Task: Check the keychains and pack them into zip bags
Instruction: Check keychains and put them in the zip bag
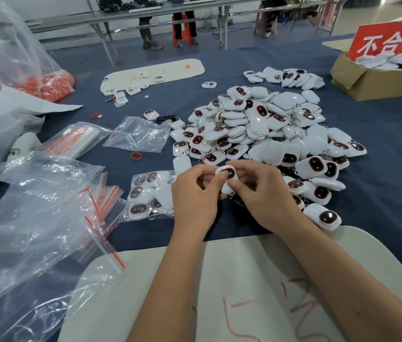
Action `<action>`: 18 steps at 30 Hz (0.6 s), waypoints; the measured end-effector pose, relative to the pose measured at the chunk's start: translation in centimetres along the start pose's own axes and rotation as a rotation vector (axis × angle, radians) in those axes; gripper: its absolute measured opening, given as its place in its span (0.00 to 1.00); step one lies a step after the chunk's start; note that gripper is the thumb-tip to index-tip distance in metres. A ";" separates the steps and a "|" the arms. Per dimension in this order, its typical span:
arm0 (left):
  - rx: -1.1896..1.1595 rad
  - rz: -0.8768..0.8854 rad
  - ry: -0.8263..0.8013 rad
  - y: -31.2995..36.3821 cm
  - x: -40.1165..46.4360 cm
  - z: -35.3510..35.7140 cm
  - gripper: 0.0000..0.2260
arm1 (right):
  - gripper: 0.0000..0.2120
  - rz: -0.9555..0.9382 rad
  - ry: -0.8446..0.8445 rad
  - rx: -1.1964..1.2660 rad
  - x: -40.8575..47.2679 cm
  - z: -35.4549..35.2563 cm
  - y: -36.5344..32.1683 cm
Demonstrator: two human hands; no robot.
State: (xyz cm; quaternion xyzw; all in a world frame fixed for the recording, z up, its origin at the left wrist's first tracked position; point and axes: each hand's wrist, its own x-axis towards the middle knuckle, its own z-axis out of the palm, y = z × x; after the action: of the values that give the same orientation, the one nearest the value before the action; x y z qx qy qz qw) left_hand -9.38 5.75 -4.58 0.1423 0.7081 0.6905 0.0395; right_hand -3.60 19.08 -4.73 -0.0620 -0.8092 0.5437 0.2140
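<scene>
Head view, both hands (pixel 232 193) pinching one white keychain (pixel 228 180), long axis upright, dark window facing camera

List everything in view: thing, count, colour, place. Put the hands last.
held keychain: one, white with dark red-rimmed face, between both hands
keychain pile: many, white, centre of blue table
filled zip bag: one, clear, several keychains inside, left of the hands
empty zip bags: a stack, clear with red strips, left
cardboard box: one, brown, red sign, far right
red rings bag: one, clear, far left
white board: one, near edge, under the forearms
left hand: grips keychain
right hand: grips keychain
</scene>
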 end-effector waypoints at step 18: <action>0.310 0.170 0.105 0.8 -0.6 0.4 0.02 | 0.13 -0.012 0.103 0.118 0.1 0.4 0.5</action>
State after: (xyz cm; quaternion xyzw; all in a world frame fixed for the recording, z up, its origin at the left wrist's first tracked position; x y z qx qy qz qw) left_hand -8.64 6.02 -3.93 0.1699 0.7924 0.5806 -0.0785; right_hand -3.90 18.95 -5.25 -0.0722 -0.7640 0.5854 0.2617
